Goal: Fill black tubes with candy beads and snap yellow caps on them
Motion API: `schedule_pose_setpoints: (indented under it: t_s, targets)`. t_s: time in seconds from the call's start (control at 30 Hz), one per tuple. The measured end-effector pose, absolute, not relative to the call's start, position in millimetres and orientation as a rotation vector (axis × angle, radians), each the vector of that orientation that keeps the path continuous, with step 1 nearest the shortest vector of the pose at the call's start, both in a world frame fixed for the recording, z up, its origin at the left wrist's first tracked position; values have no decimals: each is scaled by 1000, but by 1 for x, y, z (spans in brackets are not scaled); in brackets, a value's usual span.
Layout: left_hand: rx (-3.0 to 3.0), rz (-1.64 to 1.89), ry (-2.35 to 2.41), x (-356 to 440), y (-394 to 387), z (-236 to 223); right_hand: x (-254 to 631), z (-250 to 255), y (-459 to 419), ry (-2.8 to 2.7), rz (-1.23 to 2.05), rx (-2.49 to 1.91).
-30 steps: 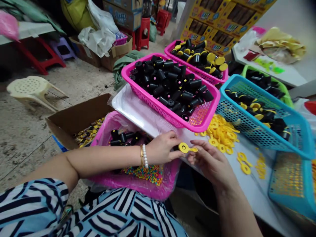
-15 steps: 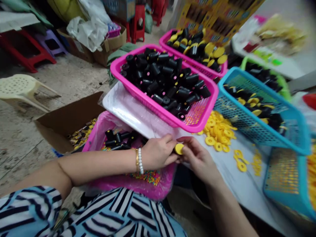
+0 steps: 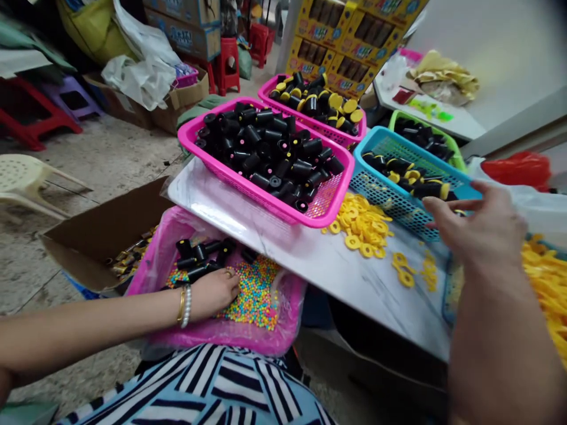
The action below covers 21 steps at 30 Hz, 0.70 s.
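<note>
My left hand [image 3: 217, 293] is down in the pink plastic-lined tub [image 3: 290, 321], fingers curled against the small multicoloured beads [image 3: 257, 295]. Whatever those fingers hold is hidden. Several black cylinders [image 3: 199, 254] lie on the beads just beyond it. On the right, my right hand [image 3: 482, 227] reaches over the near corner of the blue basket [image 3: 394, 206], thumb and fingers apart. Close to its thumb, a black cylinder with a yellow cap [image 3: 436, 190] lies at the top of similar pieces in that basket.
A pink basket [image 3: 266, 203] full of black cylinders stands on the white table [image 3: 283, 248]. Yellow rings [image 3: 361, 221] are heaped beside it. Behind are another pink basket [image 3: 361, 133] and a green basket [image 3: 456, 154]. An open cardboard box [image 3: 101, 233] sits left of the tub.
My hands were together over the tub's edge with a yellow-capped piece. They have since parted: the left down into the beads, the right across to the blue basket. The view has shifted too.
</note>
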<state>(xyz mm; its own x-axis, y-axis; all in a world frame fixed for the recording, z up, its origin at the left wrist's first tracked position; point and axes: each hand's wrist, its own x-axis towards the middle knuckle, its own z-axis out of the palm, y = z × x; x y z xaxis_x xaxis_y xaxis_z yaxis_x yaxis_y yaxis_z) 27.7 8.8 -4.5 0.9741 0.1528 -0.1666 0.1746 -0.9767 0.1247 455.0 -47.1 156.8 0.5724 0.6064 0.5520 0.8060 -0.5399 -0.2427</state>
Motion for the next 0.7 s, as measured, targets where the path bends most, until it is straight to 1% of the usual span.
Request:
schedule_pose_setpoints:
  t_s: [0.07, 0.17, 0.27, 0.37, 0.53, 0.6, 0.7]
  targets:
    - [2971, -166, 266, 35, 10, -5, 437, 148, -51, -1237, -676, -2326]
    - [2923, -115, 288, 46, 6, -6, 393, 120, -65, -1556, -565, -2270]
    - [2800, -185, 186, 53, 1, -11, 366, 94, -73, -1705, -491, -2419]
    - [2655, -240, 102, 57, -1, -18, 364, 81, -71, -1716, -419, -2535]
    - [2245, -94, 96, 58, 9, -18, 376, 81, -67, -1789, -373, -2559]
    - [2313, -53, 139, 59, 11, -17, 377, 82, -69, -1799, -401, -2530]
    - [2605, -63, 113, 64, 4, -19, 374, 82, -70, -1813, -401, -2531]
